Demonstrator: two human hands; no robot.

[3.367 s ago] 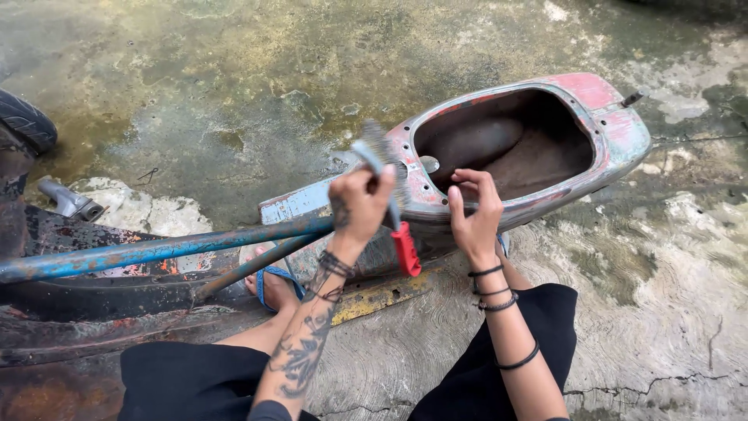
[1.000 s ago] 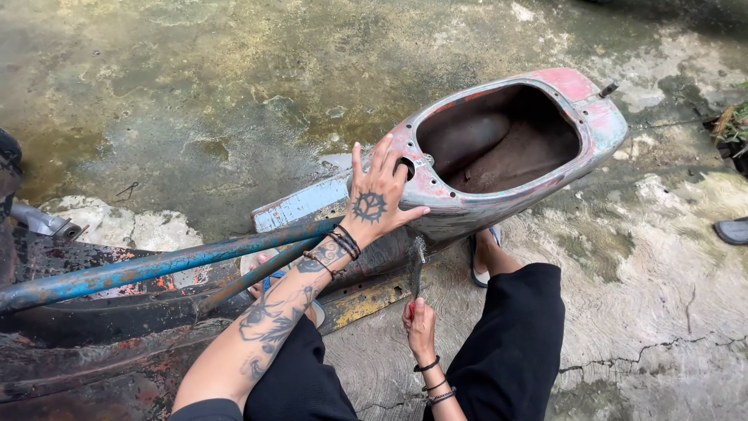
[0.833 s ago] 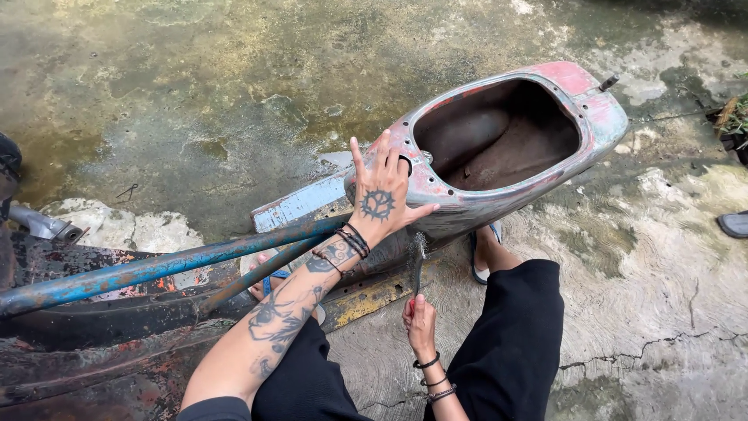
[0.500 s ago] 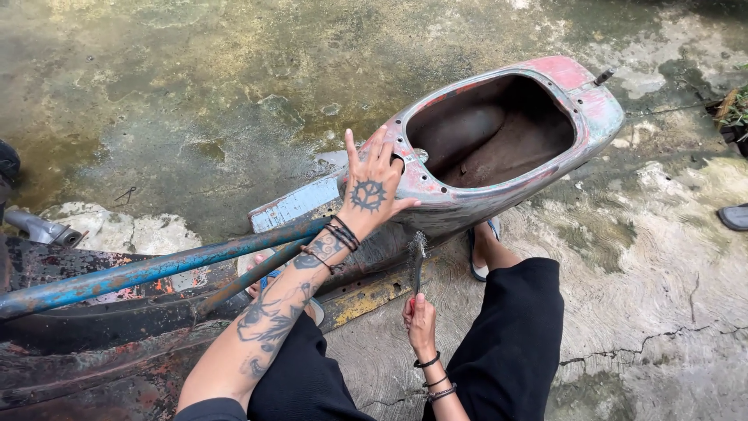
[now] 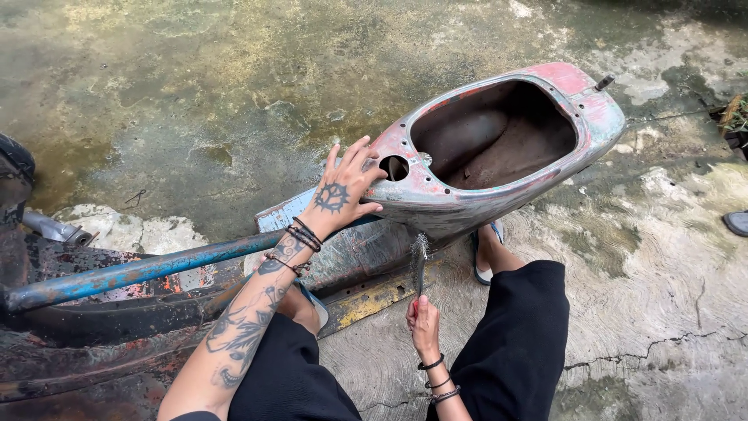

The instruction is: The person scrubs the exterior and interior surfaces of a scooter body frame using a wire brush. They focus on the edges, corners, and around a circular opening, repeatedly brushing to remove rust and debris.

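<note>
Cracked, stained concrete ground point(image 5: 647, 312) fills the view, greenish and damp at the top, paler and fissured at the lower right. Across it lies an old scooter body shell point(image 5: 499, 156), its paint worn to patches of red, grey and bare metal, with a deep open cavity facing up and a small round hole near its narrow end. To the left, a rusty dark frame section point(image 5: 101, 335) rests low on the ground, and a blue tube point(image 5: 132, 273) runs across it toward the shell. A yellowish, rusted plate point(image 5: 374, 300) sticks out beneath the shell near the person's knees.

The person squats in black trousers point(image 5: 514, 351), feet in sandals, one foot point(image 5: 487, 249) tucked just under the shell's side. The left hand point(image 5: 343, 191), tattooed on its back and ringed with dark bracelets at the wrist, lies flat with fingers spread on the shell's narrow end beside the round hole, pressing rather than gripping. The right hand point(image 5: 423, 323) is closed around the handle of a small wire brush point(image 5: 421, 257), which stands nearly upright with its bristled head touching the shell's lower side, just below the left hand.
</note>
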